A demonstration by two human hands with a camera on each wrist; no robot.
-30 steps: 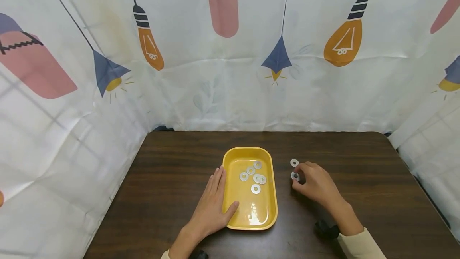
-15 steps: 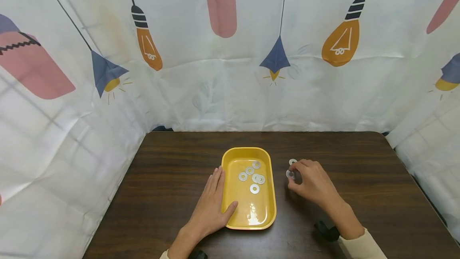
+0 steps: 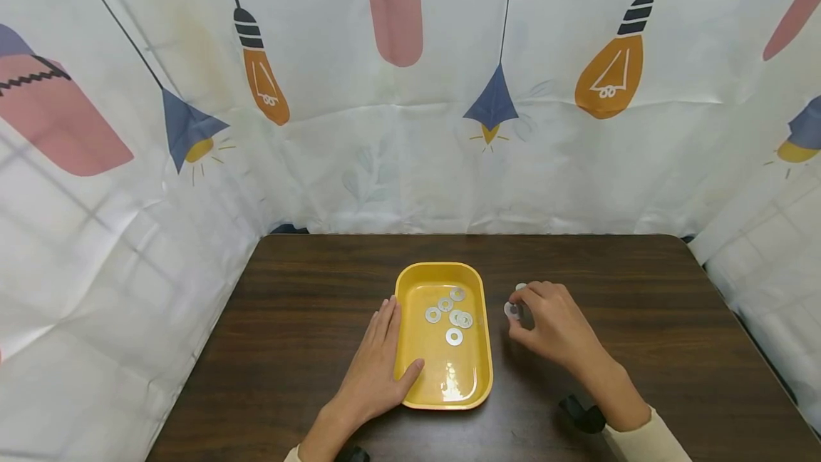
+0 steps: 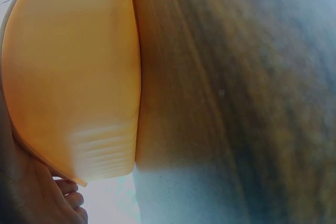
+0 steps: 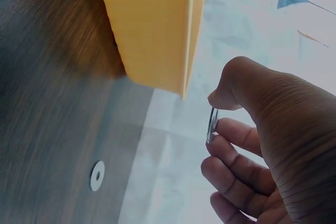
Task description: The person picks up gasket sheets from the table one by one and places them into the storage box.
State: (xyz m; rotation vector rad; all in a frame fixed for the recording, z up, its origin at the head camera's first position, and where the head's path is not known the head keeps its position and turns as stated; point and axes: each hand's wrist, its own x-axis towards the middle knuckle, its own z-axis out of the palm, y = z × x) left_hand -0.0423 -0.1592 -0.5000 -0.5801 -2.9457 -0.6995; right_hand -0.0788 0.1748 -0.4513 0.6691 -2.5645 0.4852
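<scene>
Between thumb and fingertips, my right hand (image 3: 554, 323) pinches a flat metal washer (image 3: 512, 311) just right of the yellow tray (image 3: 489, 369). The right wrist view shows this washer (image 5: 212, 124) edge-on, raised off the table. Another washer (image 5: 97, 176) lies on the tabletop beyond it, mostly covered by the fingers in the head view. Along the tray's left rim rests my left hand (image 3: 378, 369), fingers straight and thumb over the near left edge. Several washers (image 3: 454, 336) lie flat inside the tray, two of them overlapping.
Dark wood-grain table (image 3: 308, 319) surrounds the tray on all sides. A white curtain (image 3: 410, 162) printed with lamps and bulbs hangs behind the table and at both sides. A black band (image 3: 582, 416) is on the right wrist.
My right hand has shifted slightly left toward the tray, carrying the pinched washer off its place beside the other loose one. The left hand and tray stay put.
</scene>
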